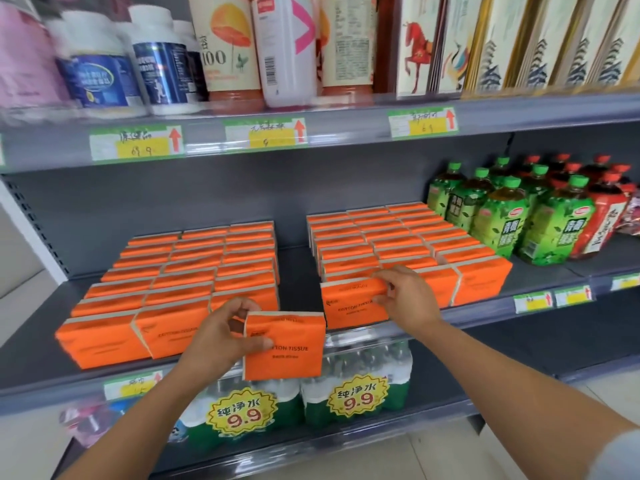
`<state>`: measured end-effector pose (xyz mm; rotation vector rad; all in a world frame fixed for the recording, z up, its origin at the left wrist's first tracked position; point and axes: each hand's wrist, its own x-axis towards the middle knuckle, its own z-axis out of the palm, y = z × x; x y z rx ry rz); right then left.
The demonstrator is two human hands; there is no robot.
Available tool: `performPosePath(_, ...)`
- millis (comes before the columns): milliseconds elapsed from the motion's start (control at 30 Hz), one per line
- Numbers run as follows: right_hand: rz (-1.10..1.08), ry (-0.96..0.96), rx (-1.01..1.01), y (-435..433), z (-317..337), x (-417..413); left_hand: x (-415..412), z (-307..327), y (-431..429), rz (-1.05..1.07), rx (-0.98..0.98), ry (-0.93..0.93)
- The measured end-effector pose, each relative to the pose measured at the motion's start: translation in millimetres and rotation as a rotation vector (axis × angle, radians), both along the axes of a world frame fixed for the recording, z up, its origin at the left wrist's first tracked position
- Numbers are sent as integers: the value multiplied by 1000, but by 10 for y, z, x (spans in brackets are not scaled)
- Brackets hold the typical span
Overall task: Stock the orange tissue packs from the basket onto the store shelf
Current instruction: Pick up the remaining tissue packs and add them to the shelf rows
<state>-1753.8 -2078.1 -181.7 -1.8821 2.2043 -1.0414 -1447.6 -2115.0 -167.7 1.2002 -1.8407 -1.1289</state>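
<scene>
Head view: placement step of shelf stocking. At centre, the left hand point(221, 337) grips one orange tissue pack point(284, 344), thumb across its printed face and fingers curled round its left edge. It holds the pack upright in front of the shelf lip, above the bottled-water cases point(346, 386) on the level below. To its right, the right hand point(408, 296) pinches the top right corner of the front-left pack point(353, 304) of the right block point(398, 244), which stands at the shelf edge. Between the left block point(173, 282) and the right block runs a bare strip of the middle shelf point(298, 268).

The front row of the left block shows two packs, with an open place at its right end, directly behind the held pack. Green tea bottles point(502, 220) stand just beside the right block. No basket is in view.

Judgement: stocking looks well advanced, and the held pack probably belongs in that open front place. The next move calls for lifting it over the lip and setting it upright, flush against its neighbour, without disturbing the row.
</scene>
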Motion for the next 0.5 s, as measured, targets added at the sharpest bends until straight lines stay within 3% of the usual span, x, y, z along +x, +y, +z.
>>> performPosePath(500,-130,448,-94,-198,-156,-84,-36,-108,-117,0,16,-6)
